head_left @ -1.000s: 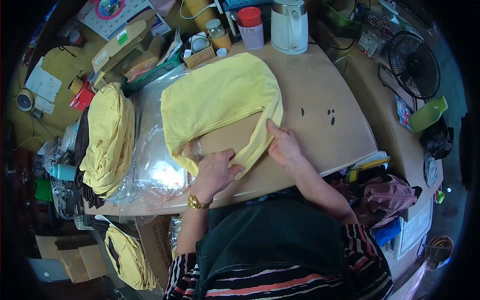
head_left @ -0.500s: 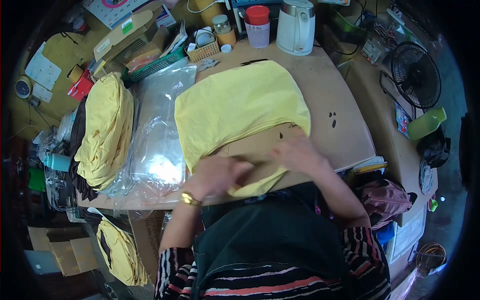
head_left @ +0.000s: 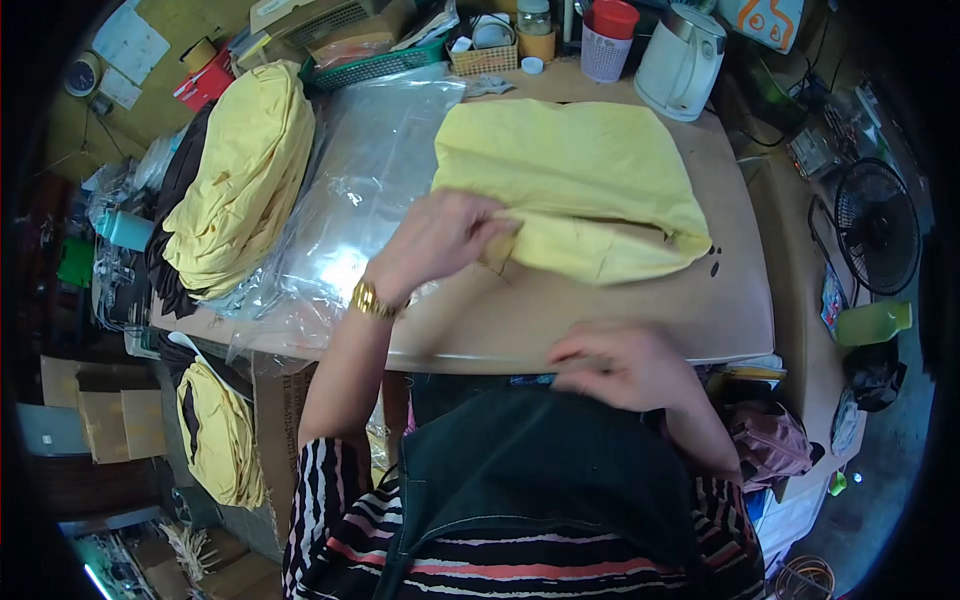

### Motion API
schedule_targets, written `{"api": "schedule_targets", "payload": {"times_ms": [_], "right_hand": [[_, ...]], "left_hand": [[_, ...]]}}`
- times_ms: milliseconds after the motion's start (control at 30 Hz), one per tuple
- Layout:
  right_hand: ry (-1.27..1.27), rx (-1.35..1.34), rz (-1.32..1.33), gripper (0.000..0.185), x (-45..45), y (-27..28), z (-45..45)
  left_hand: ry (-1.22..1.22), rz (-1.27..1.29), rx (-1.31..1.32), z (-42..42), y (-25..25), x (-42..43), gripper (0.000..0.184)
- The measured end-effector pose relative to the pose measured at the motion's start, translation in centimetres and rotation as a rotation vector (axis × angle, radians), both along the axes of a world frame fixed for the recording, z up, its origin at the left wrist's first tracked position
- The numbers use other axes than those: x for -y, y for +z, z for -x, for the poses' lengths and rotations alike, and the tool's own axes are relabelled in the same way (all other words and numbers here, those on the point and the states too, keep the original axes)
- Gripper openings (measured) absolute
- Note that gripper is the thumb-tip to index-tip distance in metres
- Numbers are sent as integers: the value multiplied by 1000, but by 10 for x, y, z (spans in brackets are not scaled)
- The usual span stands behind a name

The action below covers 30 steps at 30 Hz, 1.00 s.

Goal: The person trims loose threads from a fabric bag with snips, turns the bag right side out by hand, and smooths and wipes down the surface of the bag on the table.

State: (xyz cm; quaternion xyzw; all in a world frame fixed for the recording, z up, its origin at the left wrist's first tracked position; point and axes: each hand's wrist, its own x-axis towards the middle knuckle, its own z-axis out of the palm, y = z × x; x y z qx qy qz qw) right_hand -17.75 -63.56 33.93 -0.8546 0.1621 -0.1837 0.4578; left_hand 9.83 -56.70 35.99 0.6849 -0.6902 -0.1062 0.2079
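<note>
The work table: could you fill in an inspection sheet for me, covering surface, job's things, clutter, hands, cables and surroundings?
Surface: brown tabletop, with dark marks at its right side.
Job's things: yellow cloth, spread out, a narrow gap behind its near strip.
Clutter: clear plastic sheets and a yellow cloth stack on the left; white kettle at the back.
Grip: left hand at the cloth's left end, pinch unclear; right hand blurred, apart from the cloth.
Cables: dark cable right of the kettle.
Surroundings: black fan and green bottle at right.
</note>
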Motion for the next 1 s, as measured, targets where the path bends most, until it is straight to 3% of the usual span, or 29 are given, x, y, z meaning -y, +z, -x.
{"api": "schedule_targets", "payload": {"times_ms": [33,100,133,167,233,267,300,367,400,433,500,567,633,700,733,767,800,833,867,900,967,1000], "right_hand": [[108,28,160,34,0,-11,-14],[80,-167,267,43,26,-40,-41],[-56,-388,209,50,48,-59,-57],[-196,-467,351,59,60,-81,-74],[-213,-559,510,73,47,-90,-102],[-90,-573,522,77,25,-87,-115],[-1,-318,660,68,-8,-105,-120],[558,-79,397,51,-45,-100,-118],[1001,-95,-21,43,-47,-64,-114],[997,-95,-15,43,-42,-34,-104],[687,114,-100,30,-23,8,-75],[120,200,321,22,17,11,-49],[-61,-62,743,18,54,-11,-26],[-86,-833,620,15,78,-36,14],[-95,-830,631,15,81,-18,25],[-49,-679,271,16,80,13,38],[-5,-519,-91,18,81,30,49],[-8,-526,-93,18,90,27,54],[-253,-316,-25,18,103,19,57],[-497,-99,45,19,115,9,55],[-477,77,188,21,147,-16,35],[-483,83,193,21,150,-26,28]], "left_hand": [[9,12,8,-2,8,11,25],[17,26,17,-4,21,29,27],[-16,81,3,-5,26,37,29],[-33,112,-4,-4,27,39,30],[-59,128,-10,-3,27,42,29],[-68,112,-9,-2,23,44,28],[-78,93,-11,-1,18,44,27],[-97,73,-11,0,9,44,26],[-104,71,-10,1,5,42,25],[-171,36,58,3,-2,26,23],[-246,0,127,8,-8,1,20],[-288,-100,185,16,-13,-24,18],[-251,-201,231,16,-28,-49,20],[-219,-290,293,15,-22,-69,22],[-230,-408,81,18,-4,-78,26],[-238,-526,-143,18,7,-84,30],[-44,-401,-204,12,9,-87,35],[125,-155,-177,-1,1,-89,39],[294,92,-154,-13,-7,-90,43],[367,183,-106,-25,-13,-81,45],[430,286,-54,-44,-31,-56,47],[411,262,-161,-52,-46,-44,46]]}}
